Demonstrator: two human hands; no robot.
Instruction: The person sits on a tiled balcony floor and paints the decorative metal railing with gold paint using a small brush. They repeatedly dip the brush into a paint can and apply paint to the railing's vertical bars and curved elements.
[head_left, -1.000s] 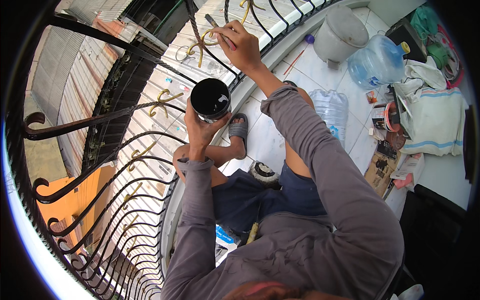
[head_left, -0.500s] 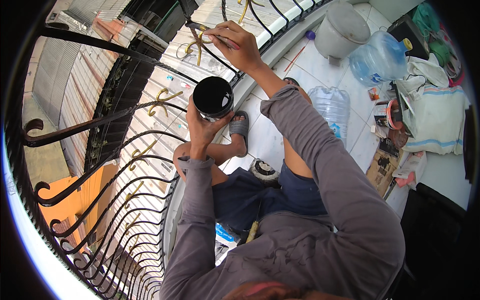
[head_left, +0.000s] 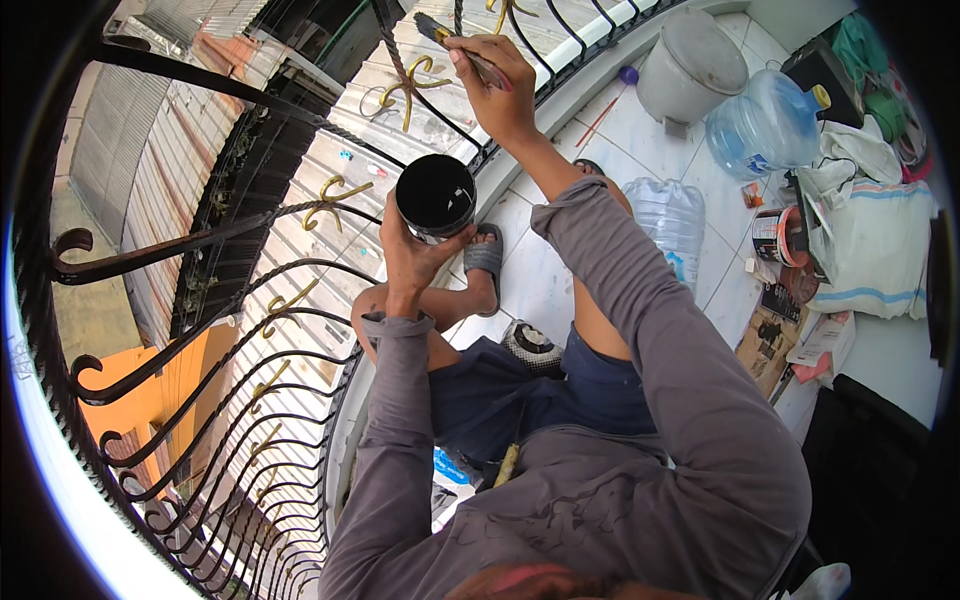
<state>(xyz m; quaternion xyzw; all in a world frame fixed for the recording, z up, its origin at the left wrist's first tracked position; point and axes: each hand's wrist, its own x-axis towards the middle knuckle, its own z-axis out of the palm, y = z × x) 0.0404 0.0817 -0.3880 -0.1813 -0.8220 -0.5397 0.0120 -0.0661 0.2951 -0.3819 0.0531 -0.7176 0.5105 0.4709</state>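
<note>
A round can of glossy black paint [head_left: 435, 193] is gripped from below and the side by my left hand [head_left: 412, 258], its open top facing up. My right hand [head_left: 505, 95] pinches a paintbrush [head_left: 434, 29], with dark bristles pointing up and left. Those bristles appear just right of a twisted black railing bar [head_left: 392, 48]; whether they touch anything I cannot tell. Below the brush, a gold scroll ornament [head_left: 410, 88] sits on the railing. Another gold scroll [head_left: 330, 203] is left of the can.
The curved black railing [head_left: 210, 245] runs along my left, with roofs beyond. On the tiled floor to the right stand a grey bucket [head_left: 690, 70], a blue water jug [head_left: 765, 120], a clear plastic bottle [head_left: 665, 225], an open tub [head_left: 775, 238] and a white sack [head_left: 870, 245].
My right hand has carried the brush up and right, away from the bar beside the gold scroll. My left hand still holds the can; the whole view has shifted slightly.
</note>
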